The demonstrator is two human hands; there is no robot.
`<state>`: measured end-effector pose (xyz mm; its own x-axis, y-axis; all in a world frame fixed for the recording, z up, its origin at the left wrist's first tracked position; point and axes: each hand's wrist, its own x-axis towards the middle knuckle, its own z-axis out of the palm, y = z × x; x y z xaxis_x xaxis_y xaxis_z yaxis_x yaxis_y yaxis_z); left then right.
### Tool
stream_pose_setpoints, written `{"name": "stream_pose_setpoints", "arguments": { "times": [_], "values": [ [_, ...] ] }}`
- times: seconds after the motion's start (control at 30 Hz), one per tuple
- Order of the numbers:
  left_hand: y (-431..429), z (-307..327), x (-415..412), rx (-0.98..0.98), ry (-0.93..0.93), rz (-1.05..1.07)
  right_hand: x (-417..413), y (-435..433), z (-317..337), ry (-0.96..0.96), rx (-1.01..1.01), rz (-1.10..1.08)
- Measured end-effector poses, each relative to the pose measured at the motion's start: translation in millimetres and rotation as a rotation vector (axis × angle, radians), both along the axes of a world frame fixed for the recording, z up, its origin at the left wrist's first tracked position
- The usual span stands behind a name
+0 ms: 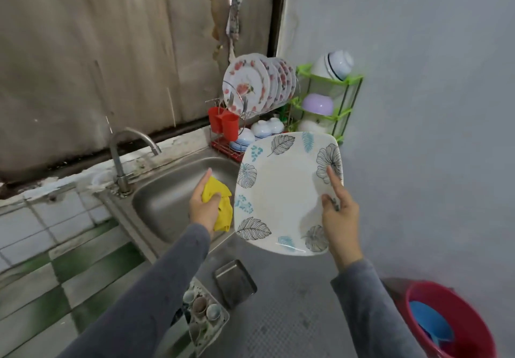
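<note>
Wiping step, as judged: 1 square plate [281, 190] held tilted just right of the sink [167, 190], gripped at its edge by the right hand [338, 212], yellow cloth [220, 201] bunched in the left hand [203, 204] over the basin; next called for: cloth pressed to plate face.

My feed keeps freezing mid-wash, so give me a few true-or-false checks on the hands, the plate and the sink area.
1. The right hand holds the square plate by its edge. True.
2. The left hand grips a yellow cloth. True.
3. Water runs from the tap into the sink. False: no water shows at the spout.
4. The rack behind the sink holds only cups. False: it also holds round flowered plates standing on edge, beside the red cups.
</note>
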<state>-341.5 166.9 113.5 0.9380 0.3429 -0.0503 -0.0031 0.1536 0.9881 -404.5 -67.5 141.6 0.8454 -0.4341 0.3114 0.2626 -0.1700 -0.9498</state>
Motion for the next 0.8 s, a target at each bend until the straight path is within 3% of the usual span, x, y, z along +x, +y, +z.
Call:
{"name": "stream_pose_setpoints", "arguments": {
  "times": [0.43,0.8],
  "values": [
    [-65.1,34.9,183.6,0.038,-0.096,0.109,191.9,-50.0,42.4,-0.080,-0.105,-0.011],
    [-65.3,54.9,271.0,0.048,-0.169,0.309,319.5,-76.6,84.6,-0.282,-0.170,0.044]
  ]
}}
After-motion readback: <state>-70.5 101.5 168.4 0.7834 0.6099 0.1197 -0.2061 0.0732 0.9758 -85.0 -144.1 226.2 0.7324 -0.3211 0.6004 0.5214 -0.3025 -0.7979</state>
